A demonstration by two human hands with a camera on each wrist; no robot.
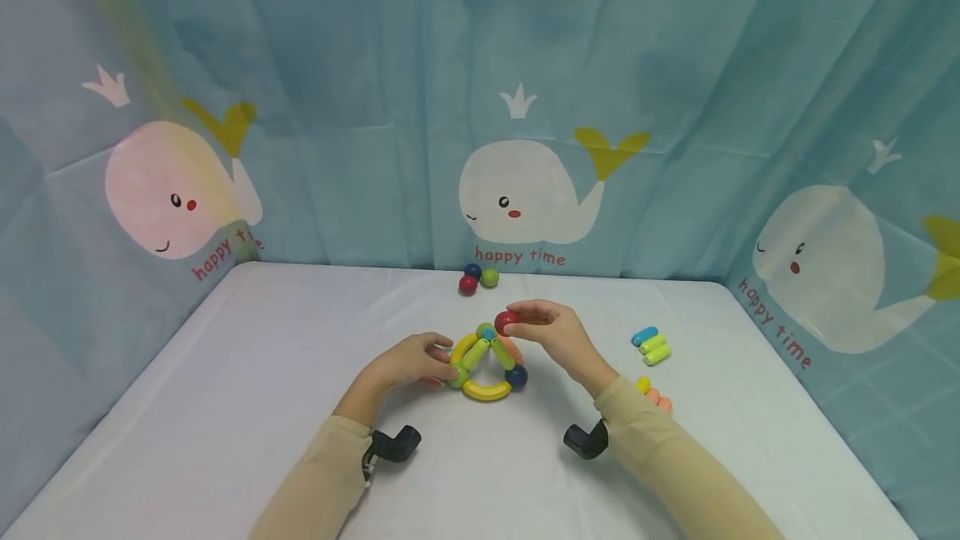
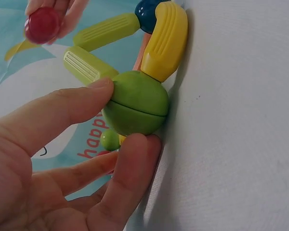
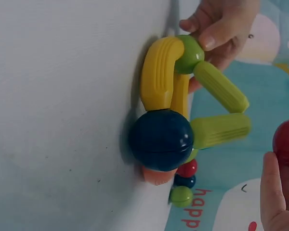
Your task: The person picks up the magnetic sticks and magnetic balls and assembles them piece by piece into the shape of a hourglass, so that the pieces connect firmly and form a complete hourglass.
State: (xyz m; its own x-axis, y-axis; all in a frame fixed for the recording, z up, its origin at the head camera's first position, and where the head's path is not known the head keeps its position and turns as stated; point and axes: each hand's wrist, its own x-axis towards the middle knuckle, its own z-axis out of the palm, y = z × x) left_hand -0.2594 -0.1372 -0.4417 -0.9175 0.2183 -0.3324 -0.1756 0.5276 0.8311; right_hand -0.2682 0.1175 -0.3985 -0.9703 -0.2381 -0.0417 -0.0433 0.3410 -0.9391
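My left hand (image 1: 411,359) pinches a green ball (image 2: 137,101) at the left corner of a construction of balls and sticks on the table. Its base has yellow curved sticks (image 1: 487,392), an orange curved stick (image 1: 512,348) and a dark blue ball (image 3: 161,139) at the right corner. Light green straight sticks (image 3: 221,131) lean upward and come together at the top, where a bit of blue (image 1: 489,333) shows. Between the fingertips of my right hand (image 1: 558,338) is a red ball (image 3: 286,142), held just above and right of that peak, apart from the sticks.
Loose red (image 1: 468,285), dark blue (image 1: 472,271) and green balls (image 1: 490,277) sit at the table's back edge. To the right lie a blue stick (image 1: 644,336) and light green sticks (image 1: 656,354). Yellow and orange pieces (image 1: 654,396) are partly behind the right sleeve. A whale-print curtain (image 1: 360,148) surrounds the table.
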